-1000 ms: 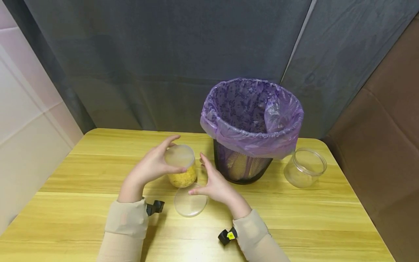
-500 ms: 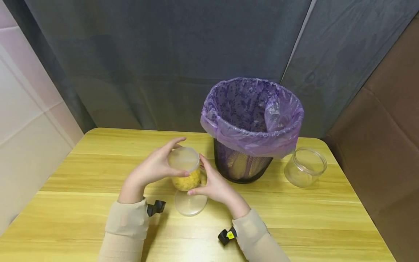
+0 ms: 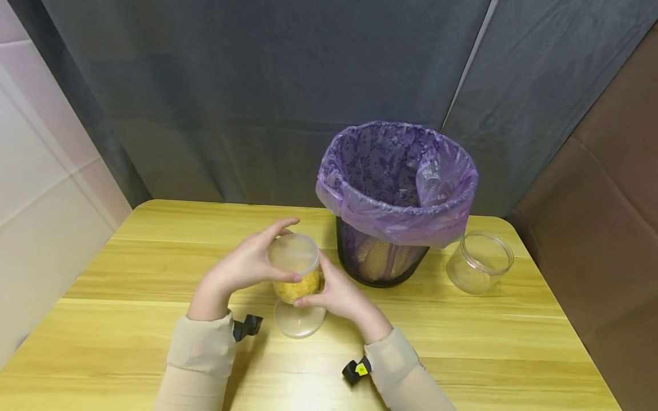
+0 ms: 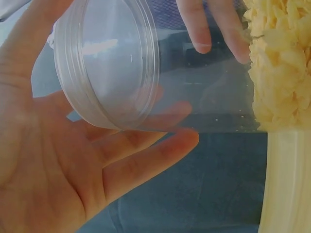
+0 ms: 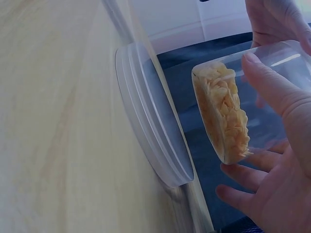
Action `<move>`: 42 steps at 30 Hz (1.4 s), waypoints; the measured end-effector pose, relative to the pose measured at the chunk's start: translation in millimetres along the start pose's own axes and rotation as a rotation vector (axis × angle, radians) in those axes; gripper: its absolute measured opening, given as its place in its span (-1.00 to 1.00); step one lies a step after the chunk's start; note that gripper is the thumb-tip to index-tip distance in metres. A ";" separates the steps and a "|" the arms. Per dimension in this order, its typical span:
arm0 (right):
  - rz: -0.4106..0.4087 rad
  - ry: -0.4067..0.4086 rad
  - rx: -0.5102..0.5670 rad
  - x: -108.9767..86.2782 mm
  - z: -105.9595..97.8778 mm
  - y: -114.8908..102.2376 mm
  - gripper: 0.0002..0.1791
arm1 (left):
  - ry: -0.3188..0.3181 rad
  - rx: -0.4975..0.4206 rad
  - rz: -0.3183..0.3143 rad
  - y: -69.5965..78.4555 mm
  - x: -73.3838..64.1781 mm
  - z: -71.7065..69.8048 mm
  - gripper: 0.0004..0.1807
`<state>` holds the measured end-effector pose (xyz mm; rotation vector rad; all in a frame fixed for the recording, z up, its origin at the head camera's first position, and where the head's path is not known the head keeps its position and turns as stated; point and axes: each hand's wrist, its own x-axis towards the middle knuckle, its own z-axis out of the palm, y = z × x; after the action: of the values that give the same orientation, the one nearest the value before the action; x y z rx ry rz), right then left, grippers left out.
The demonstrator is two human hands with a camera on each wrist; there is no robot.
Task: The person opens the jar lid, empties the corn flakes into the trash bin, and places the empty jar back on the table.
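Observation:
A clear plastic jar (image 3: 300, 287) holds yellow flakes in its lower part, with a translucent cover (image 3: 294, 254) on top. My left hand (image 3: 247, 265) grips it near the top, thumb in front and fingers round the back. Low on the jar's right side, my right hand (image 3: 340, 292) holds it between thumb and fingers. In the right wrist view the jar's base (image 5: 209, 114) hangs clear of the tabletop, tilted in that view. A round clear lid (image 3: 300, 323) lies flat on the table, just below and in front of the jar.
A black mesh bin (image 3: 377, 262) lined with a purple bag (image 3: 401, 225) stands behind and right of the hands. Farther right is an uncovered clear jar (image 3: 470, 277). Dark cloth (image 3: 257, 114) hangs past the table's back edge.
My left hand has carried the flake-filled jar slightly right and toward me, over the loose lid. The right hand, apart from the jar at first, now holds its lower side.

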<state>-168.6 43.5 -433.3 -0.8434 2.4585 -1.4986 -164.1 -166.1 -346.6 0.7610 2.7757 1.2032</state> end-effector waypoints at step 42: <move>-0.009 0.057 -0.082 -11.2 -20.8 -19.2 0.04 | 0.047 0.060 0.063 29.0 -10.8 -0.9 0.09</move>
<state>-160.1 58.9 -408.4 -0.8386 2.5766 -1.4534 -142.4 -154.6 -327.7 0.8416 2.8588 1.1671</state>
